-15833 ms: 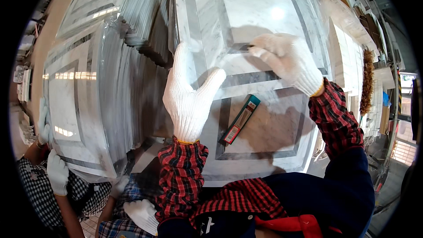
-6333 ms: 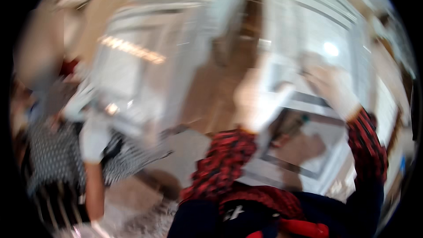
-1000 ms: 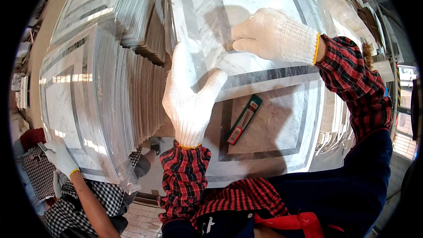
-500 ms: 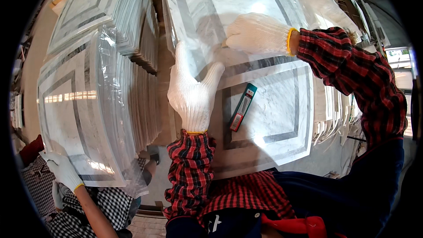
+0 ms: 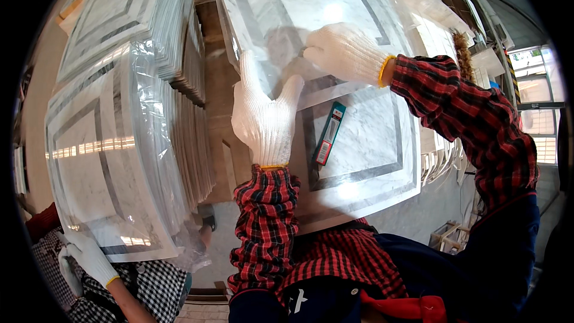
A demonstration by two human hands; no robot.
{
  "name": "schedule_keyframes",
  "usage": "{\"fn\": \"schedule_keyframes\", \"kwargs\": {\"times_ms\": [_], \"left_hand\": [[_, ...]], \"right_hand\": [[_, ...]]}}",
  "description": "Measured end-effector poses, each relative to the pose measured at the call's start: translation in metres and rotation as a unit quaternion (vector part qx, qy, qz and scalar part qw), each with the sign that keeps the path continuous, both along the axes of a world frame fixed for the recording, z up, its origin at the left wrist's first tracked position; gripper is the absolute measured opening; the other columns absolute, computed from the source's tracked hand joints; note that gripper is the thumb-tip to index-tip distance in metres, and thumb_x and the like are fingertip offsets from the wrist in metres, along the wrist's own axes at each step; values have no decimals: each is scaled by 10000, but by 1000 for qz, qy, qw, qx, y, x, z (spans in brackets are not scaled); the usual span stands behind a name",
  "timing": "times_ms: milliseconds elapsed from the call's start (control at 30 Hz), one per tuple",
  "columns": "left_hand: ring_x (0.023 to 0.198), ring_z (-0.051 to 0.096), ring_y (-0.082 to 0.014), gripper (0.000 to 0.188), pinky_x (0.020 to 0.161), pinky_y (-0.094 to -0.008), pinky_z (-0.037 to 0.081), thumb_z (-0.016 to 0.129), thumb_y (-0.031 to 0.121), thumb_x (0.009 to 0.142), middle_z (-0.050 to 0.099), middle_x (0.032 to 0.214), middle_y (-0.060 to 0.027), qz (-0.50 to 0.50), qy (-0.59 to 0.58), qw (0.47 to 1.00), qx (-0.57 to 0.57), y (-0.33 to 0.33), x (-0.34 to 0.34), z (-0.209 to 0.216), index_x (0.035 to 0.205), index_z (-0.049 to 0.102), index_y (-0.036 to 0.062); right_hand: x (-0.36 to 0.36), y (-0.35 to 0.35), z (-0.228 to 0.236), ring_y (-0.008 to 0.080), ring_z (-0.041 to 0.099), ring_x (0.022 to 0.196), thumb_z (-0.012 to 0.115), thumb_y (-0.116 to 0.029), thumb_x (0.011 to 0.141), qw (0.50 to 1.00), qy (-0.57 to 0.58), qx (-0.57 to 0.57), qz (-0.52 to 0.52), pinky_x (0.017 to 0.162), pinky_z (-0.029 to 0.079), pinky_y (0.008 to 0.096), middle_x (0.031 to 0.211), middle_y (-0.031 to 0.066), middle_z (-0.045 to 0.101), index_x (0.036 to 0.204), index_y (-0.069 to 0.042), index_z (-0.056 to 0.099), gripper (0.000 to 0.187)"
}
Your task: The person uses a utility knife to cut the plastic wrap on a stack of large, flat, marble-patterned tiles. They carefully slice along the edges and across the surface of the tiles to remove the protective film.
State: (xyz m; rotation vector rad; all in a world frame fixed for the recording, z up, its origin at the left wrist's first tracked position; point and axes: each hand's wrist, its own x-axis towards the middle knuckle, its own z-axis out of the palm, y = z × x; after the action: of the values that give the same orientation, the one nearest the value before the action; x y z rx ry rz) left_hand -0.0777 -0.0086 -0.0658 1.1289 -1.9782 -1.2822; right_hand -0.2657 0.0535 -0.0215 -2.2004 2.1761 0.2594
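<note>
Both my hands wear white knitted gloves with yellow cuffs. My left hand (image 5: 265, 110) lies on the left side of a grey-and-white marble-patterned panel (image 5: 317, 6), fingers stretched out and thumb spread. My right hand (image 5: 347, 52) is closed on the same panel, just right of my left fingertips. Its fingertips are pressed together, and what they hold, if anything, is hidden. Glossy clear film seems to cover part of this upper panel. Nearer to me, a slim teal and red box (image 5: 329, 134) with a blade-like picture lies on a similar panel (image 5: 373, 137).
At left stand tall stacks of patterned panels (image 5: 89, 137), the nearer one wrapped in clear film (image 5: 152, 101). A co-worker's gloved hand (image 5: 86, 254) rests on its near corner. A brown strip (image 5: 221, 107) separates the stacks. Boards and cartons (image 5: 439, 0) fill the far right.
My right hand has moved a little nearer to me and toward my left hand, still closed. My left hand stays spread in about the same place. The whole view has shifted slightly.
</note>
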Motion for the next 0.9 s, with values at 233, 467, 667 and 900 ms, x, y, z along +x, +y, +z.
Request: {"fn": "schedule_keyframes", "kwargs": {"times_ms": [233,467,667,900], "left_hand": [[1047,705,-348,655,912,-445,525,825,302,799,737,1134,-164,20,-6,999,-36,-1,1,-9,1378,589,108],[1061,698,-342,642,919,-445,518,827,317,794,732,1133,-162,25,-18,999,-30,6,-4,-5,1360,599,119],[1028,679,-375,858,876,-476,531,845,357,771,684,1094,-184,11,-46,998,-40,2,-2,-4,1530,482,189],[1305,597,-346,872,1084,-423,451,853,340,790,629,1407,-202,5,-24,1000,-4,2,-5,6,1529,480,68]], "right_hand": [[24,4,-6,359,689,769,578,-208,944,984,-75,-38,-159,719,559,446,837,185,709,903,-18,715,238],[1,-1,-7,324,707,781,593,-137,940,995,-33,31,-86,705,579,410,911,130,730,904,-40,727,170],[1,5,-14,236,686,729,570,-113,985,995,-61,31,-78,693,585,346,916,64,718,1058,-42,734,194],[13,28,-3,96,527,626,637,-330,1005,656,-591,-139,-448,556,427,263,757,13,609,1070,-16,723,331]]}}
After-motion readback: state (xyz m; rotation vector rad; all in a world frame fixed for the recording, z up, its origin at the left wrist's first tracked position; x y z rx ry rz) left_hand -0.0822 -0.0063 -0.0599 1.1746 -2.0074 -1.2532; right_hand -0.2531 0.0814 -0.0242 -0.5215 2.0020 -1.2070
